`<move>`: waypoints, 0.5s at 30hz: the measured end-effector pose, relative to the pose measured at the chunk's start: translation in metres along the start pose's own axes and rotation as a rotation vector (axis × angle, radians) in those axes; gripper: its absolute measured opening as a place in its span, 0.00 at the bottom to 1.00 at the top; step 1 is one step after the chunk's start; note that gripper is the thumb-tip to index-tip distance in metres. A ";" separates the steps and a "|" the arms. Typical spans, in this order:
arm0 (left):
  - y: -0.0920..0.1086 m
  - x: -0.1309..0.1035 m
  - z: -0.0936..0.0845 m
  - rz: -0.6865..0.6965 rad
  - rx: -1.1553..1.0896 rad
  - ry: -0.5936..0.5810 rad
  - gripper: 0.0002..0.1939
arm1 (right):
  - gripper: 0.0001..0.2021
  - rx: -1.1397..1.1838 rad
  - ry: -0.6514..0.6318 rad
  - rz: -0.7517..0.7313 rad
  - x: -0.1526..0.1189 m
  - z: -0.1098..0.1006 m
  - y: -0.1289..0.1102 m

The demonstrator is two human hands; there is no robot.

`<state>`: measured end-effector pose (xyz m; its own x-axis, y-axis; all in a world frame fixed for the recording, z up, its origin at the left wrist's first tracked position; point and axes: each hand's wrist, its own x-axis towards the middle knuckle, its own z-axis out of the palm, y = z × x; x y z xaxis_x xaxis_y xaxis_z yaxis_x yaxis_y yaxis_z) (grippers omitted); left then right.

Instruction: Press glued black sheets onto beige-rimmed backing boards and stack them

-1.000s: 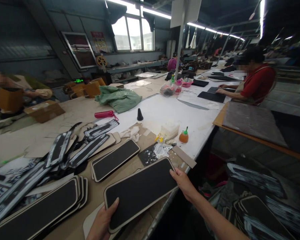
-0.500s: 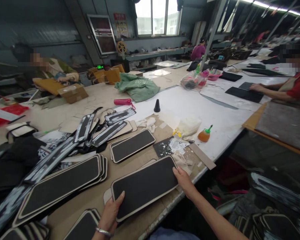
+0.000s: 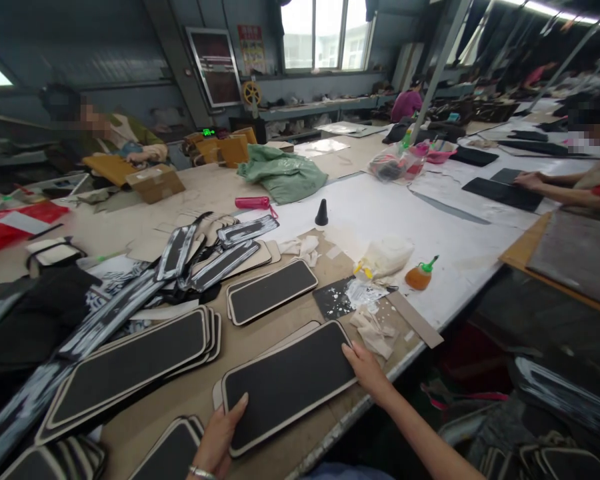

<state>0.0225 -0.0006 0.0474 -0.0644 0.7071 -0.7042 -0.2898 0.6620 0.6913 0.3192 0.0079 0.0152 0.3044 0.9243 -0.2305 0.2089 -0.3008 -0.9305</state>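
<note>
A long black panel with rounded corners and a beige border (image 3: 290, 387) is held between my two hands over the near edge of the table. My left hand (image 3: 220, 430) grips its near-left end, thumb on the top face and fingers underneath. At the right end, my right hand (image 3: 367, 372) pinches the edge with the thumb on top. Another pale-edged panel (image 3: 300, 331) shows partly beneath it. Left of my hands lies a stack of similar long panels (image 3: 135, 363), and beyond sits a smaller pair of black panels (image 3: 274, 291).
White-smeared strips (image 3: 115, 310) lie heaped at the left. An orange bottle with a green nozzle (image 3: 420, 275), a milky plastic bottle (image 3: 387, 257) and a black cone (image 3: 321, 213) stand farther back. A co-worker's hands (image 3: 530, 181) rest on black pieces at the right.
The held panel has lowered slightly at its right end, with my right hand moving down along with it. The whole view has shifted a little, so the scene sits farther right.
</note>
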 end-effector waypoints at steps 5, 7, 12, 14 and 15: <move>0.006 -0.002 -0.003 -0.008 -0.127 -0.123 0.17 | 0.15 0.042 -0.144 0.054 0.002 -0.002 -0.001; 0.008 0.001 -0.008 -0.014 -0.164 -0.150 0.15 | 0.16 0.024 -0.160 0.083 0.003 -0.002 0.000; 0.006 0.009 -0.017 -0.037 -0.200 -0.147 0.10 | 0.23 0.019 -0.220 0.206 0.000 -0.004 -0.002; 0.004 0.011 -0.018 -0.044 -0.195 -0.123 0.09 | 0.25 0.029 -0.246 0.292 -0.001 -0.005 -0.004; 0.003 0.012 -0.018 -0.043 -0.193 -0.110 0.09 | 0.25 0.030 -0.246 0.326 -0.002 -0.006 -0.005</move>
<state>0.0035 0.0055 0.0384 0.0532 0.7090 -0.7032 -0.4682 0.6397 0.6096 0.3228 0.0065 0.0222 0.1178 0.8115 -0.5724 0.1101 -0.5835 -0.8046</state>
